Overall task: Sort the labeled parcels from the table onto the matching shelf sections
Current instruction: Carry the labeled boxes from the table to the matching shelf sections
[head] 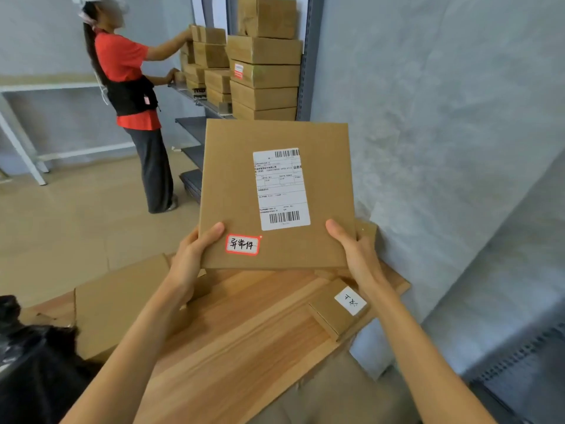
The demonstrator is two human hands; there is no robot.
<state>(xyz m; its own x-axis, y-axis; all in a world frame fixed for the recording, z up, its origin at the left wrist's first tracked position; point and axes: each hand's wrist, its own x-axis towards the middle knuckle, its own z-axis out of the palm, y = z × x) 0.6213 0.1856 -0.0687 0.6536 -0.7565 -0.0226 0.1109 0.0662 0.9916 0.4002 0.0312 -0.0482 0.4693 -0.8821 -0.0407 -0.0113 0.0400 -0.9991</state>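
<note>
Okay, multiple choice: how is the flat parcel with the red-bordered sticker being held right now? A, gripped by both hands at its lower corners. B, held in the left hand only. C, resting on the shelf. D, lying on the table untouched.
A: the left hand and right hand each grip a lower corner of the flat parcel, lifted above the table.

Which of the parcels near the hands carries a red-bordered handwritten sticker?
The flat parcel held up by the left hand and right hand. The small box on the table bears only a plain white label.
</note>
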